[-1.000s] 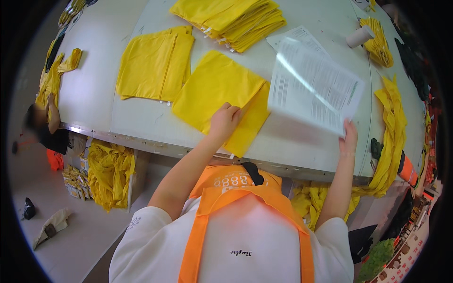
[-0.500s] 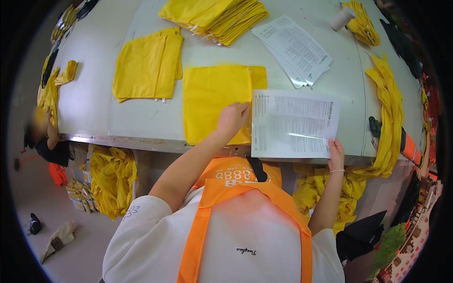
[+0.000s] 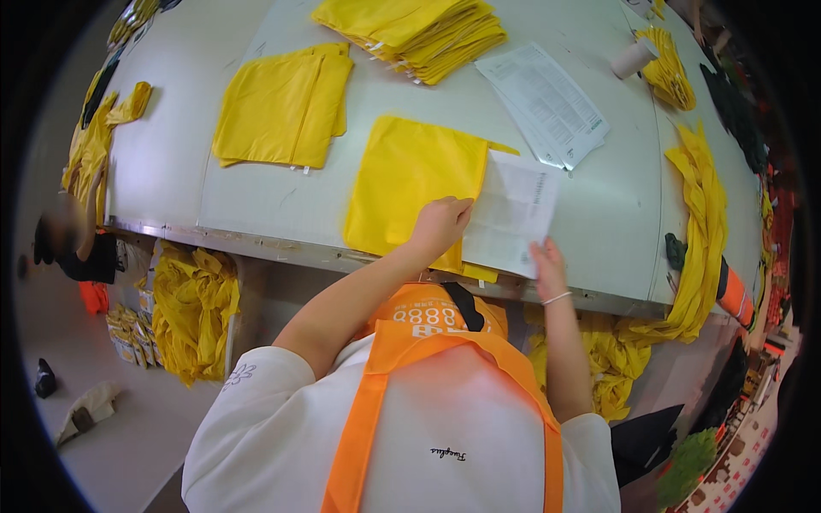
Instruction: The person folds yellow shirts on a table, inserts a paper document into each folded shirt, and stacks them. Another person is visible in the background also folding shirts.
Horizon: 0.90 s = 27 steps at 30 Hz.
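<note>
In front of me on the table lies a folded yellow cloth piece (image 3: 415,162), flat and slightly turned. My left hand (image 3: 440,229) is closed in a pinch on its right edge. A white printed sheet (image 3: 511,201) has its left part hidden under that yellow edge; its right part sticks out over the table. My right hand (image 3: 550,267), somewhat blurred, grips the sheet near its lower right corner. Whether the sheet lies inside a pocket or only between layers, I cannot tell.
More printed sheets (image 3: 552,111) lie fanned beyond my right hand. A thick stack of folded yellow pieces (image 3: 419,38) and a smaller pile (image 3: 278,107) lie farther back. A white cylinder (image 3: 634,58) stands at the far right. Yellow cloth fills a bin (image 3: 195,312) under the table. A person (image 3: 81,239) works at left.
My right hand has moved left with the sheet, whose left part went under the yellow edge. The yellow piece now lies slightly turned, with my left hand still at its edge.
</note>
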Each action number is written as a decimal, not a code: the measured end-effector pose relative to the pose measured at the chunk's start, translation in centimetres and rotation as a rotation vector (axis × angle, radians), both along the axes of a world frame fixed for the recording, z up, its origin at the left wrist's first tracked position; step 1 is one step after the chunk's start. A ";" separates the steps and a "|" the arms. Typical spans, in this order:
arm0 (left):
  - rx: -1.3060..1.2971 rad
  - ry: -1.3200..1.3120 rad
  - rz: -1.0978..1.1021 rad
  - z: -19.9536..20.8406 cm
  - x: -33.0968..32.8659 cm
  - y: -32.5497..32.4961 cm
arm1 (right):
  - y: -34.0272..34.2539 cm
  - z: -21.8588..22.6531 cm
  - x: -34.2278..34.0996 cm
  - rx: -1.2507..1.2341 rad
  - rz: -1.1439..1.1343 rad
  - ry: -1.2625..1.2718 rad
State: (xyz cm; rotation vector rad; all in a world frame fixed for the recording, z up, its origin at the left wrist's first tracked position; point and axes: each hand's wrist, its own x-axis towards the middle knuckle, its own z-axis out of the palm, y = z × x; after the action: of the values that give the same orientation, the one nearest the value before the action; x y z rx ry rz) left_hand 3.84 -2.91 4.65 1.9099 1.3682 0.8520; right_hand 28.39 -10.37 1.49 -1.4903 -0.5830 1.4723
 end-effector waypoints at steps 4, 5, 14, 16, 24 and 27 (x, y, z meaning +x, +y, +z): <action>-0.019 -0.014 0.060 -0.6 -0.4 0.0 | 1.1 -1.1 -4.9 -0.044 0.117 0.139; -0.028 -0.028 0.079 -0.9 -0.6 0.1 | 1.3 -1.1 -5.0 -0.045 0.126 0.152; -0.034 -0.119 0.123 -0.8 -0.6 0.0 | 2.5 -0.5 -5.5 -0.094 0.192 0.166; -0.021 -0.127 0.140 -0.9 -0.4 -0.2 | 3.3 -0.7 -7.2 -0.068 0.213 0.177; -0.124 -0.201 0.211 -2.4 -2.0 0.2 | 3.9 0.1 -10.8 -0.107 0.299 0.091; -0.198 -0.219 0.225 -2.4 -2.4 0.3 | 4.1 0.4 -11.1 -0.138 0.339 0.085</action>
State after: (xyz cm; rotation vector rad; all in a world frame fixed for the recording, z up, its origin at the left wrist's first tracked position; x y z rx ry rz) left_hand 1.48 -2.65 2.27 1.4863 1.4893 0.9629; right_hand 17.32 -6.22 1.84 -1.4764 -0.7205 1.8603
